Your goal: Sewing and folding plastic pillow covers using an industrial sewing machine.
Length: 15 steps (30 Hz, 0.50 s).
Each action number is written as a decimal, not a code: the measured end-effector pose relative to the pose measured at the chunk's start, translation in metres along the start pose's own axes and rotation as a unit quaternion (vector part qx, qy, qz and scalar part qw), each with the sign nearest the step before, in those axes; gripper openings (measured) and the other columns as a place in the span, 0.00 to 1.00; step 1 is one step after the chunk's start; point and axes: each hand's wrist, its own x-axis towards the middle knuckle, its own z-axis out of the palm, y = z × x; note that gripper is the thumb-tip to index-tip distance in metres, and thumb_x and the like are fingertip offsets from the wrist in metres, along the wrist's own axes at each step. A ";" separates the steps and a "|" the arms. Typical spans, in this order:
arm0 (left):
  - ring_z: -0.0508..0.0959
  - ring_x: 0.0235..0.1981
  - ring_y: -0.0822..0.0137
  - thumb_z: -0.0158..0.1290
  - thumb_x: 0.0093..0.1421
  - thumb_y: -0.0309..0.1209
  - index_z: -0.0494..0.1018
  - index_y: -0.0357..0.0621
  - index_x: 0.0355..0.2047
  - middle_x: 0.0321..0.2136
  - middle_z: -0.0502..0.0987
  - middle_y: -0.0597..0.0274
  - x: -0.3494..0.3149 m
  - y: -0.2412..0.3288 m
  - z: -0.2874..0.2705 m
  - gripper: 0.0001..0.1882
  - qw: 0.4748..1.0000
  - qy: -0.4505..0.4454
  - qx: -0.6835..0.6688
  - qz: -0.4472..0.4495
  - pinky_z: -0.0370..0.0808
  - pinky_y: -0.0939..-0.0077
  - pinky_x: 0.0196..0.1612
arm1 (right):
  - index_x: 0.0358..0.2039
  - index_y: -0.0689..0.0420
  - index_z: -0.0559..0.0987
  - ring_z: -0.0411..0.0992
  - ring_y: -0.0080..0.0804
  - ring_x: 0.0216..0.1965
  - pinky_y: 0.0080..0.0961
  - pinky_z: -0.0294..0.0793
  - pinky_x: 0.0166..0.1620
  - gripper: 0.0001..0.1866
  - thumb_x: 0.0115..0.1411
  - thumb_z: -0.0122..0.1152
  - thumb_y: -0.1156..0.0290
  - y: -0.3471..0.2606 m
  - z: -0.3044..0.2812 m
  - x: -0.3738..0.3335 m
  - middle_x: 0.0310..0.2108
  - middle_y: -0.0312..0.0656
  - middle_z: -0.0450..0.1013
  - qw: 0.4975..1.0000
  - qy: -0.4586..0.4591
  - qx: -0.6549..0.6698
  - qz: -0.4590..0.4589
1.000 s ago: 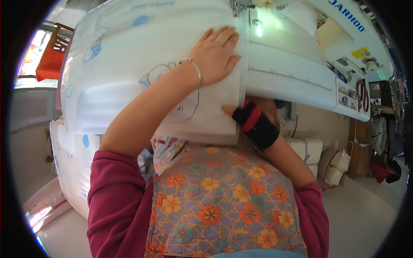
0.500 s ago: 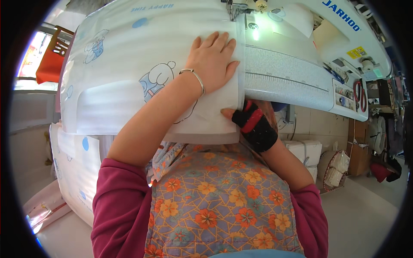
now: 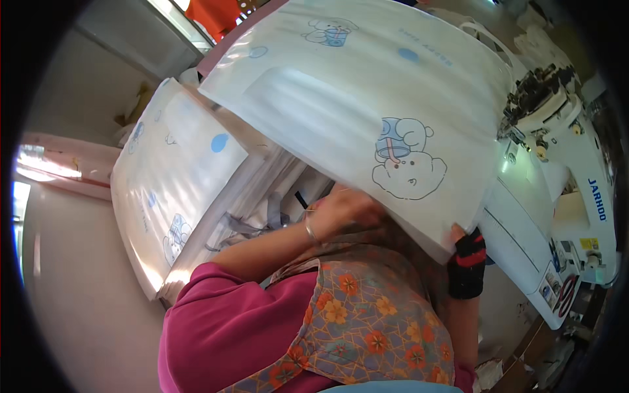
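Observation:
A large translucent white plastic sheet (image 3: 308,124), printed with blue cartoon puppies and dots, lies across the work surface at the sewing machine. At its near right corner my right hand (image 3: 466,265), in a black and red fingerless glove, grips the edge with the thumb on top; the other fingers are hidden underneath. My left hand (image 3: 347,213), with a bracelet at the wrist, is off the sheet's top, close by its near edge and in front of my apron. Its fingers look bent but are blurred, and I cannot make out anything in them.
To the left hangs a stack of similar printed sheets (image 3: 187,173), with grey straps (image 3: 262,223) beside it. The white sewing machine (image 3: 593,190) stands at the right, its bed (image 3: 524,229) carrying red-handled scissors (image 3: 565,298) and a small parts tray (image 3: 549,288).
My left hand has lifted off the sheet's top and come back toward my body. The view has turned left, bringing more of the left stack into sight. My right hand still holds the corner.

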 end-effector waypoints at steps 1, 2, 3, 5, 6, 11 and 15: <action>0.75 0.46 0.58 0.44 0.63 0.46 0.68 0.38 0.50 0.46 0.75 0.54 0.002 0.007 -0.023 0.24 0.967 0.096 -0.233 -0.049 0.72 0.63 0.48 | 0.51 0.64 0.71 0.70 0.32 0.45 0.30 0.67 0.51 0.24 0.55 0.57 0.66 0.002 -0.002 0.000 0.45 0.43 0.72 1.000 -0.001 -0.006 -0.005; 0.71 0.52 0.56 0.41 0.64 0.50 0.61 0.38 0.56 0.52 0.70 0.54 0.001 0.016 -0.047 0.30 0.933 0.183 -0.300 0.076 0.66 0.61 0.55 | 0.51 0.64 0.70 0.70 0.33 0.45 0.30 0.68 0.50 0.25 0.55 0.57 0.66 0.005 -0.006 0.000 0.45 0.42 0.72 0.999 0.015 -0.007 -0.027; 0.68 0.55 0.56 0.42 0.64 0.49 0.57 0.39 0.58 0.56 0.66 0.54 0.005 0.034 -0.080 0.31 0.901 0.269 -0.316 0.126 0.61 0.60 0.60 | 0.51 0.64 0.70 0.70 0.33 0.45 0.30 0.68 0.50 0.25 0.55 0.57 0.66 0.009 -0.009 -0.001 0.45 0.42 0.72 1.000 -0.002 -0.018 -0.013; 0.68 0.55 0.54 0.43 0.63 0.49 0.60 0.40 0.57 0.55 0.67 0.55 -0.001 0.066 -0.142 0.30 0.837 0.381 -0.302 0.251 0.62 0.56 0.59 | 0.53 0.64 0.68 0.70 0.33 0.45 0.31 0.68 0.50 0.27 0.55 0.57 0.65 0.017 -0.018 0.000 0.46 0.42 0.71 0.990 -0.010 0.129 -0.058; 0.68 0.54 0.53 0.43 0.63 0.48 0.60 0.40 0.57 0.54 0.68 0.54 -0.005 0.081 -0.174 0.29 0.807 0.414 -0.323 0.269 0.63 0.55 0.58 | 0.54 0.64 0.66 0.70 0.34 0.45 0.31 0.68 0.50 0.29 0.55 0.58 0.64 0.019 -0.024 0.002 0.46 0.42 0.70 0.993 -0.006 0.108 -0.046; 0.71 0.51 0.49 0.42 0.62 0.33 0.64 0.36 0.52 0.50 0.71 0.50 -0.026 0.117 -0.307 0.20 0.772 0.484 -0.309 0.272 0.67 0.52 0.56 | 0.54 0.64 0.67 0.70 0.34 0.46 0.30 0.68 0.50 0.26 0.57 0.56 0.65 0.033 -0.037 0.009 0.47 0.43 0.70 1.000 0.029 0.003 -0.005; 0.75 0.41 0.54 0.46 0.55 0.20 0.66 0.35 0.46 0.41 0.74 0.50 -0.026 0.122 -0.365 0.16 0.817 0.518 -0.148 0.207 0.73 0.59 0.48 | 0.53 0.64 0.69 0.71 0.34 0.44 0.28 0.70 0.48 0.23 0.59 0.54 0.66 0.020 -0.028 0.000 0.46 0.43 0.71 0.979 -0.031 0.195 -0.046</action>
